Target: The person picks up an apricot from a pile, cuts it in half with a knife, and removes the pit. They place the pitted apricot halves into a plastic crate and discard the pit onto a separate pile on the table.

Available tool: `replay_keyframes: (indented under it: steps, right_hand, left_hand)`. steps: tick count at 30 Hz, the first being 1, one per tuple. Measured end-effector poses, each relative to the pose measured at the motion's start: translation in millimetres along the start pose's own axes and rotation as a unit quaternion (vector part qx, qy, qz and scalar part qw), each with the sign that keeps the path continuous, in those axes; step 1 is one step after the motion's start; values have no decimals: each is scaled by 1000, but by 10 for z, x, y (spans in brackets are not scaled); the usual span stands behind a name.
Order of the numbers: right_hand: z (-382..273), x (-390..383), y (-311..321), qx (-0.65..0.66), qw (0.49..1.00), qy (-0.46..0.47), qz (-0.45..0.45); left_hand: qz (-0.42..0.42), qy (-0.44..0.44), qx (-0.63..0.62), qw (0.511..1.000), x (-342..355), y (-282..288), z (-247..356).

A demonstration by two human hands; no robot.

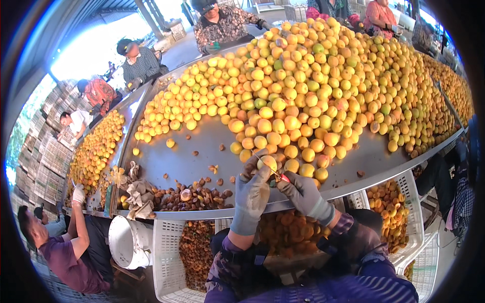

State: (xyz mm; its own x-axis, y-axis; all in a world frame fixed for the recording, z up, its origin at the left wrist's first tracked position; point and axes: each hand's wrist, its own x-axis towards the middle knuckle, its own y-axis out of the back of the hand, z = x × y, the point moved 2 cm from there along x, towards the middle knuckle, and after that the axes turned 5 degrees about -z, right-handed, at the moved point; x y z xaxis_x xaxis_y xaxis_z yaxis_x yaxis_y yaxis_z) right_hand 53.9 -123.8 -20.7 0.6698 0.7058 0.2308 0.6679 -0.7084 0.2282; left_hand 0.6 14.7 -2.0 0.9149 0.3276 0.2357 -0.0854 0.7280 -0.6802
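Observation:
My left hand (252, 194), in a grey glove, grips a yellow apricot (269, 162) above the near edge of the metal table (202, 154). Closed around a small knife with a red handle (285, 178), my gloved right hand (305, 198) meets the left at the fruit. The knife's blade lies against the apricot; how deep it sits I cannot tell. Just beyond both hands rises a large heap of whole apricots (303, 96). Brown apricot stones (187, 197) lie along the table's near edge, left of my hands.
Below the edge stand white crates: one of brown stones (197, 252), others of halved apricots (290, 235) (389, 212). A white bucket (126, 242) and crumpled brown cloth (141, 194) are at left. People (222, 25) work around the table; one person (65, 252) sits near left.

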Motion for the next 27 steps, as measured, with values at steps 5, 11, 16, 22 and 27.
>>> replay_keyframes:
  steps: [5, 11, 16, 22, 27]
  right_hand:
    - [-65, 32, 51, 31, 999, 26, 6]
    - [-144, 163, 96, -4, 999, 11, -39]
    - [-181, 100, 91, 34, 998, -29, -36]
    - [-118, 34, 38, -3, 1000, -10, -24]
    - [-130, 65, 68, -76, 997, -15, -28]
  left_hand:
    - [-4, 1, 31, 999, 59, -23, -28]
    - [-35, -30, 39, 998, 161, -4, 35]
    - [-8, -28, -20, 999, 115, 30, -50]
    - [14, -15, -41, 999, 7, 5, -19]
    - [11, -12, -33, 999, 18, -6, 2]
